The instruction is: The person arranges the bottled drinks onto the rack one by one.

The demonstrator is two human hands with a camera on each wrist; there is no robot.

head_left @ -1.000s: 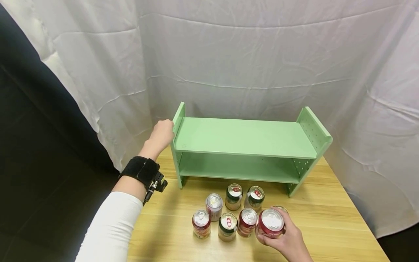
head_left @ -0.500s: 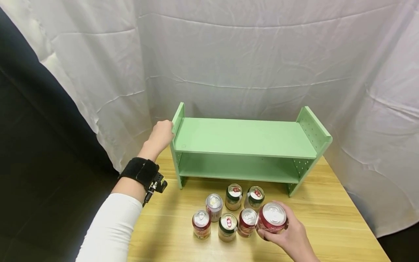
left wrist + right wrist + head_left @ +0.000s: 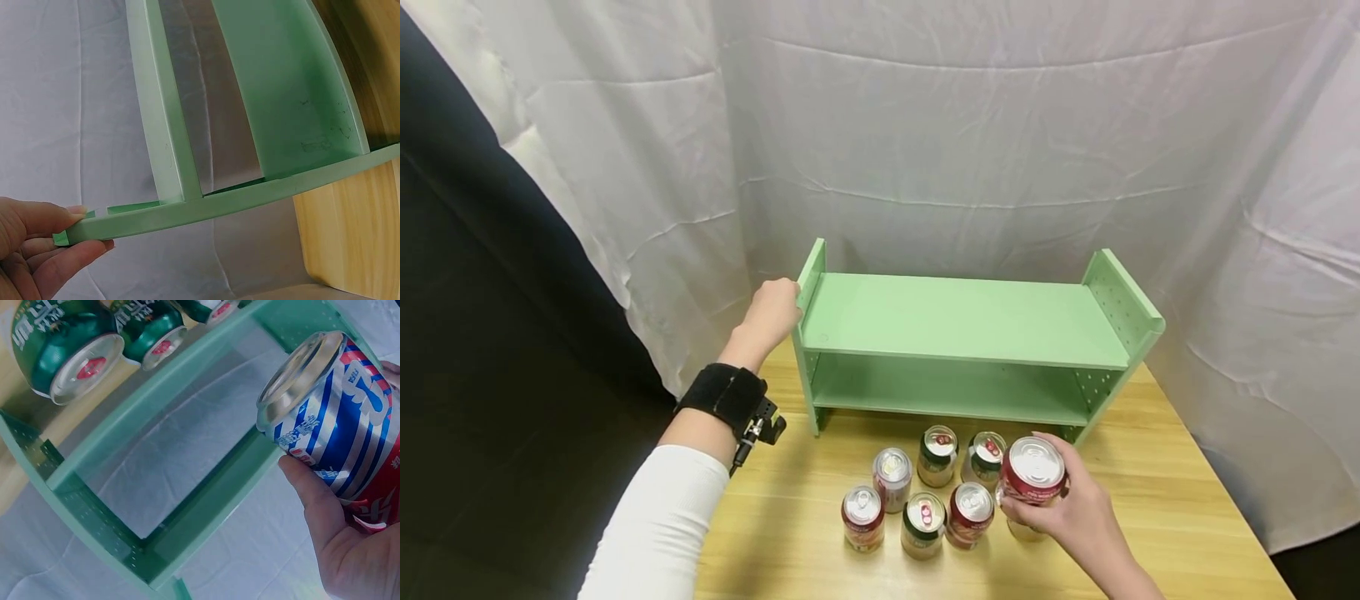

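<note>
The right hand (image 3: 1075,512) has its fingers clamped around a red can (image 3: 1033,475), lifted above the table (image 3: 1150,500) just before the green shelf's (image 3: 962,321) right front corner. Six cans (image 3: 925,492) stand clustered beside it. The left hand (image 3: 771,312) pinches the shelf's left end panel.

Wooden table (image 3: 1157,508), green shelf (image 3: 962,321), six upright cans (image 3: 925,492) before it

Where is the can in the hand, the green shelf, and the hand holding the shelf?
held can (image 3: 1033,467): head view, on its silver top.
green shelf (image 3: 962,317): head view, on the top board.
left hand (image 3: 771,312): head view, on the back of the hand.
</note>
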